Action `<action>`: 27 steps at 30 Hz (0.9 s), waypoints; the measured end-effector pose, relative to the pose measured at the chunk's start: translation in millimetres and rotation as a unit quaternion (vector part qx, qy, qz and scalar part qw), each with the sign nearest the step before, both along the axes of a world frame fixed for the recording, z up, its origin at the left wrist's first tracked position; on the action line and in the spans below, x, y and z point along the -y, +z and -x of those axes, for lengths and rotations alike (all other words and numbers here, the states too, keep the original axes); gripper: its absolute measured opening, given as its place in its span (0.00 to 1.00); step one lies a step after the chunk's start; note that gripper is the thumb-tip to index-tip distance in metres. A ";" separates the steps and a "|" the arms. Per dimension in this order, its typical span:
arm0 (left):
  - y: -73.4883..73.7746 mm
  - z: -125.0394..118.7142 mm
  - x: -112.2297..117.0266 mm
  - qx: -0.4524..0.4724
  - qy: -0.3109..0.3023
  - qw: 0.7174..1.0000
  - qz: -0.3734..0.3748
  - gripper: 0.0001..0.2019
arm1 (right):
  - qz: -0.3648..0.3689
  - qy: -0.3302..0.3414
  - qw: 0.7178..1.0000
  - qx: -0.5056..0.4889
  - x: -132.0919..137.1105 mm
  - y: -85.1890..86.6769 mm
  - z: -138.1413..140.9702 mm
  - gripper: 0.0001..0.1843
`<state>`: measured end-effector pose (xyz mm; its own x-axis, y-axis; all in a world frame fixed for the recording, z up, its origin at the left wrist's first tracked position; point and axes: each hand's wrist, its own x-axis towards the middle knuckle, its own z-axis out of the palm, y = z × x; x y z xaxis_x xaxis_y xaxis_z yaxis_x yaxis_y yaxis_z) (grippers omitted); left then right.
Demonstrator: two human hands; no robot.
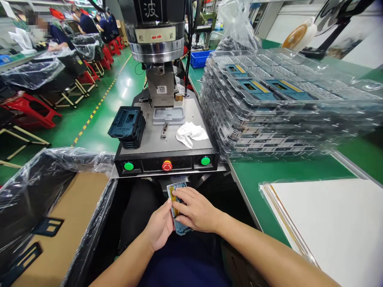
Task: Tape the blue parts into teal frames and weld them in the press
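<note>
A blue-grey plastic housing (181,228) with a yellow strip along it is held over my lap, below the machine's front edge. My left hand (160,225) grips its left side, thumb along the edge. Across its face lies my right hand (196,209), fingers bent onto the yellow strip and the thumb lower down; what the fingertips pinch, if anything, is hidden. On the machine's plate stands a stack of dark blue housings (127,125). A grey fixture (169,115) sits under the metal press head (161,85), with a white cloth (191,134) to its right.
Stacked clear trays (269,115) holding similar housings rise at the right. White sheets (338,223) lie on the green table. Two green buttons and a red stop button (167,165) line the machine's front. A plastic-lined box (74,211) at left contains two dark frames. People sit farther back.
</note>
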<state>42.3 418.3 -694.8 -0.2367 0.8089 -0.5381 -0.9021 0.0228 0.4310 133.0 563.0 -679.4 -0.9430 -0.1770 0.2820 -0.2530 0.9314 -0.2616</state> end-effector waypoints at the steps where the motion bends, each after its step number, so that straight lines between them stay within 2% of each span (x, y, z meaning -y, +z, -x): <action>1: -0.5 -0.6 0.2 -0.003 0.000 1.000 0.002 0.18 | 0.000 -0.003 1.000 0.002 0.0 -0.5 0.0 0.19; 8: -3.5 0.9 -1.2 0.028 0.021 0.999 -0.013 0.18 | 0.016 -0.018 1.000 -0.015 -0.3 -1.8 -0.7 0.18; 12: -4.6 3.8 -3.3 0.016 0.072 0.997 -0.028 0.16 | 0.057 -0.063 0.996 -0.037 1.0 -0.5 -2.4 0.27; 16: -8.7 2.7 -6.1 0.004 0.115 0.993 -0.034 0.16 | 0.057 -0.126 0.990 0.011 2.7 -6.2 -4.2 0.39; 20: -15.2 1.8 -7.8 -0.011 0.142 0.989 -0.036 0.19 | 0.052 -0.167 0.981 0.088 1.4 -20.0 -3.7 0.37; 22: -16.9 2.9 -6.6 -0.028 0.129 0.991 -0.028 0.19 | 0.052 -0.169 0.978 0.107 -1.1 -26.0 -3.5 0.35; 24: -17.6 6.1 -4.3 -0.054 0.086 0.995 -0.019 0.21 | 0.047 -0.166 0.980 0.102 -5.4 -29.4 -3.6 0.34; 26: -19.3 12.9 -1.7 -0.146 0.027 0.989 -0.006 0.23 | 0.037 -0.164 0.982 0.083 -11.7 -29.3 -3.6 0.34; 27: -21.2 18.2 -0.3 -0.218 -0.003 0.976 0.012 0.23 | 0.032 -0.162 0.984 0.072 -15.5 -27.8 -3.5 0.35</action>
